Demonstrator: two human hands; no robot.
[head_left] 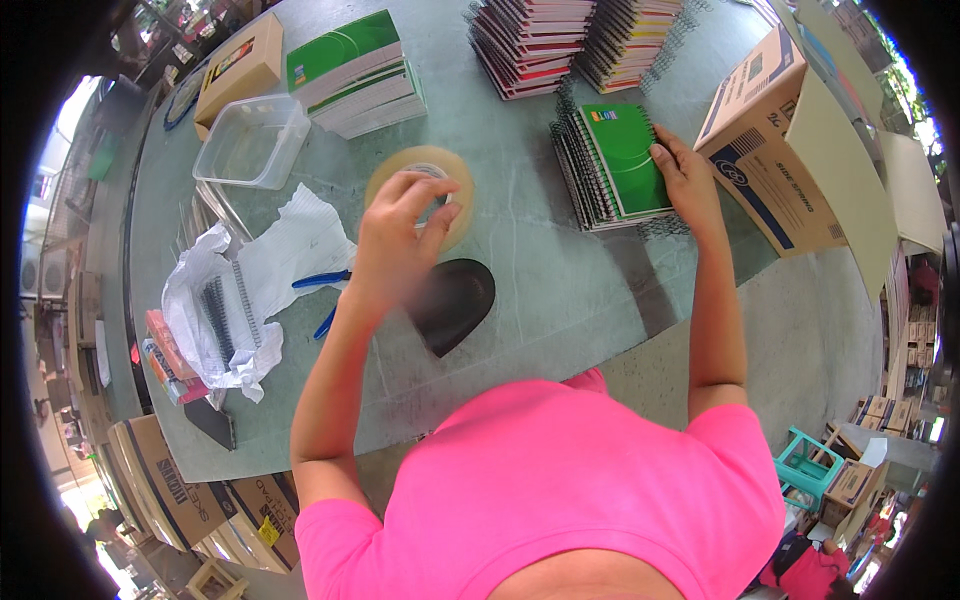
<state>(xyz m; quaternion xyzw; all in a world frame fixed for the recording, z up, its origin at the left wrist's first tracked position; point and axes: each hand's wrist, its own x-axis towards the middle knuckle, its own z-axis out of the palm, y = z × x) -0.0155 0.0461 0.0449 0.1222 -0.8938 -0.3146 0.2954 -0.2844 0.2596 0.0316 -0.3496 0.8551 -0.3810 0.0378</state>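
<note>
My right hand (688, 180) grips the right edge of a stack of spiral-bound notebooks (627, 155) with green covers, its thumb on the top cover. Over a wide roll of clear tape (460, 215) hovers my left hand (405, 225), its fingers curled and a gap between thumb and fingertips. Whether it touches the roll is hard to tell. Just below that wrist lies a black rounded flat piece (455, 305). Blue-handled pliers or cutters (322, 280) are partly hidden behind my left forearm.
Crumpled white paper (300, 235) holds metal spiral coils (230, 310) at the left. Behind it stand a clear plastic tub (250, 145), a cardboard box (240, 75) and unbound green books (350, 70). More spiral notebooks (535, 45) rise at the back. An open carton (770, 150) stands right.
</note>
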